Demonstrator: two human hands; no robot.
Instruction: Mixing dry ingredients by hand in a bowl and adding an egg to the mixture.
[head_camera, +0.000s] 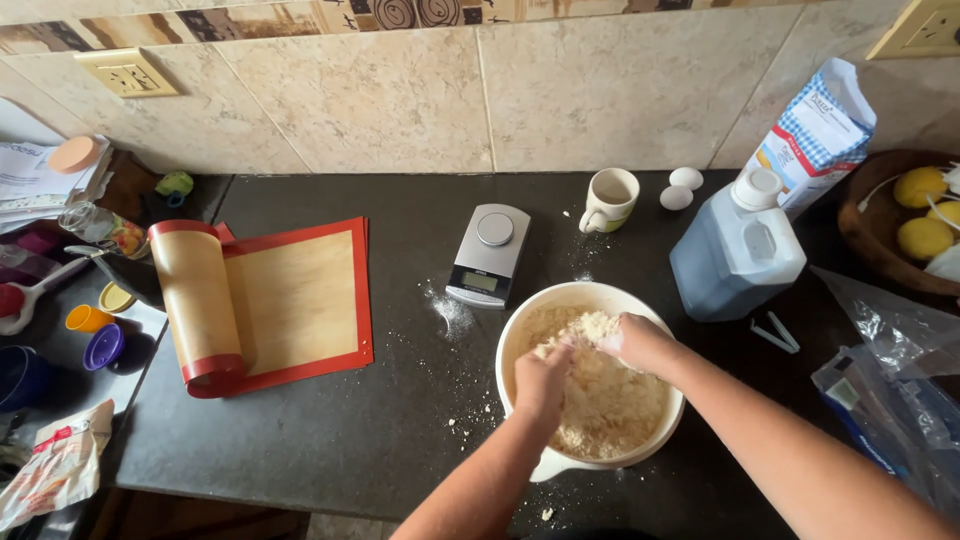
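Observation:
A cream mixing bowl (512, 345) stands on the dark countertop, filled with pale crumbly dough (615, 405). Both my hands are inside it. My left hand (543, 378) is closed around a clump of the crumbly dough at the bowl's left side. My right hand (637, 340) pinches another lump of the dough near the bowl's far rim. Flour dust coats my fingers. Loose crumbs lie on the counter left of the bowl.
A small digital scale (488, 253), a mug (609, 199), two eggs (681, 188) and a plastic jug (737, 252) stand behind the bowl. A half-rolled red-edged baking mat (290, 300) lies left. A flour bag (818, 130), fruit bowl (870, 240) and plastic bags (890, 385) are right.

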